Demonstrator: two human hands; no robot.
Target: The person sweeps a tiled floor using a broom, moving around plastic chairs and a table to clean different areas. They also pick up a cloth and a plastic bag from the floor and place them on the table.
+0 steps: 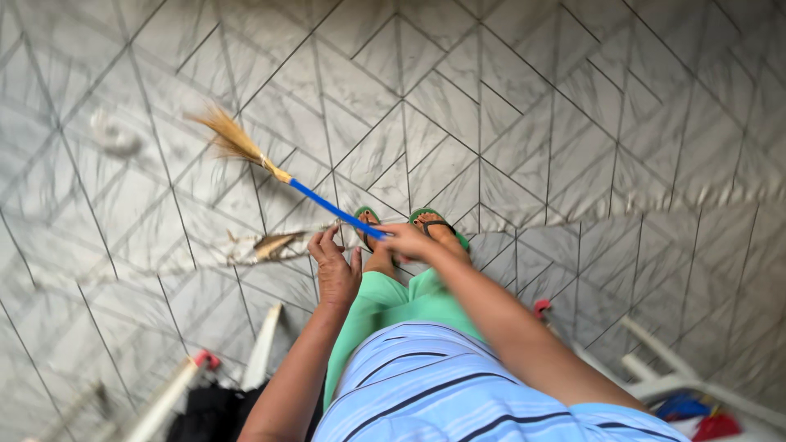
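Note:
My right hand (407, 241) grips the end of a blue broom handle (332, 205). The broom slants up and to the left, and its straw-coloured bristles (225, 137) hover over the tiled floor (508, 106). My left hand (336, 266) hangs just below the handle with its fingers loosely apart and holds nothing. Under my hands are my feet in green sandals (434, 223) and my green trousers (385, 303).
A dry leaf and bits of debris (274, 243) lie on the floor left of my feet. A pale crumpled scrap (115, 139) lies at far left. White rods and a dark bag (209, 401) are at bottom left, and a white frame with coloured items (688, 389) is at bottom right.

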